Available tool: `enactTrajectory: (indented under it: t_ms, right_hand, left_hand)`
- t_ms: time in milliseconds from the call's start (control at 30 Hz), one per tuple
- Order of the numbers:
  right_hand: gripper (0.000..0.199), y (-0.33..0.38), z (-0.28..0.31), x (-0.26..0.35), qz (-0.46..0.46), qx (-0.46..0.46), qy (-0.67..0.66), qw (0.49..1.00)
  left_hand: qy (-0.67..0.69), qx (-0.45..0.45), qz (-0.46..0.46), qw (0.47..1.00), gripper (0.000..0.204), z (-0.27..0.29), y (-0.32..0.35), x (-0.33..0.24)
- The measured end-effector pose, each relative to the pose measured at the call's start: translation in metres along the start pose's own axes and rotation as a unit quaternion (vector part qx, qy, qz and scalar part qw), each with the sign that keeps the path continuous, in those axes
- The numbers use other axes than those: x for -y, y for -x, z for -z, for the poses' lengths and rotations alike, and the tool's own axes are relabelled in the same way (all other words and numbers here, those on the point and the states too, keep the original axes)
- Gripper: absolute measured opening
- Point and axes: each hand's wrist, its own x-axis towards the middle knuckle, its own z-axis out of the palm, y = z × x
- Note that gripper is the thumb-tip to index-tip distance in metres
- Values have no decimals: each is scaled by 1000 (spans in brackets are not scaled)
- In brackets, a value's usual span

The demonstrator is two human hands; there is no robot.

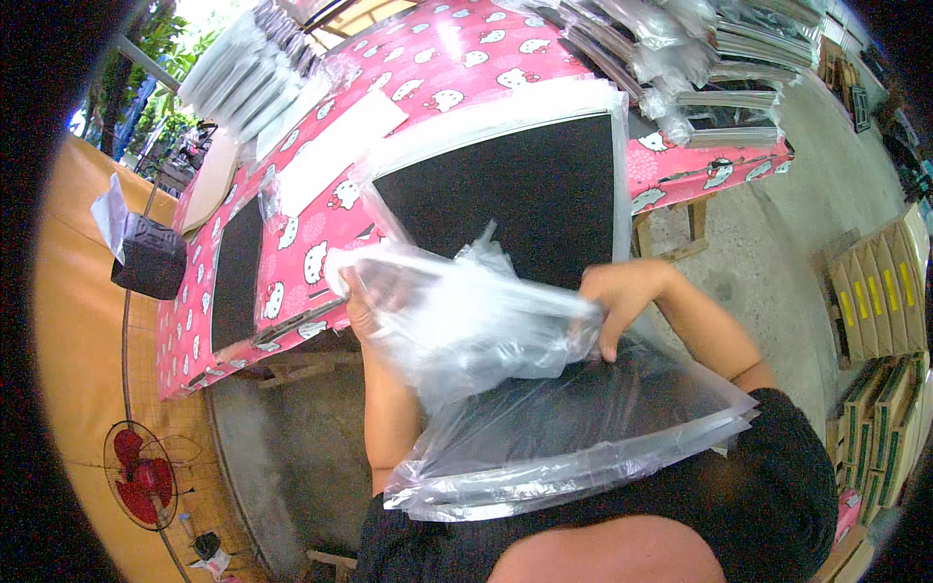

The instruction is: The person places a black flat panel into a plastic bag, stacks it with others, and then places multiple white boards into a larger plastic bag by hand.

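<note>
Black top (787, 462) sits closest; left hand (360, 309) and right hand (622, 294) both seem to grip crumpled clear plastic (466, 321), which could totally rip if tugged unevenly.

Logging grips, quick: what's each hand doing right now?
Left hand: closed, holding clear plastic.
Right hand: closed, also holding clear plastic.

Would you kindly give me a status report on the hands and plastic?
Left hand and right hand holding clear plastic. Plastic bunched between them. Black panel on pink table beyond.
</note>
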Motion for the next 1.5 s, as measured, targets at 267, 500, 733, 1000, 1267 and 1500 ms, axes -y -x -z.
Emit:
enactTrajectory:
  t_ms: [267, 500, 733, 1000, 1267, 1500]
  right_hand:
    - [33, 30, -3, -9, 22, -413, -427, 804]
    - [30, 39, -9, -20, -137, -286, -285, 904]
    - [23, 43, -11, -39, 29, -418, -232, 878]
    - [57, 33, 36, 10, -114, -582, -118, 796]
    - [43, 32, 15, 42, -181, -617, 387, 661]
    - [40, 19, 37, 49, -152, -603, 479, 619]
  left_hand:
    - [-345, 133, 72, 926, 34, -33, -15, -2]
    - [-228, 44, -15, 973, 44, 78, -14, 11]
    - [-354, 97, 63, 928, 57, -4, -18, 10]
    - [-26, -35, 86, 995, 68, -8, -39, -1]
    - [-413, 67, -265, 869, 55, -71, -2, -8]
    - [-416, -28, -271, 867, 18, -69, -31, -20]
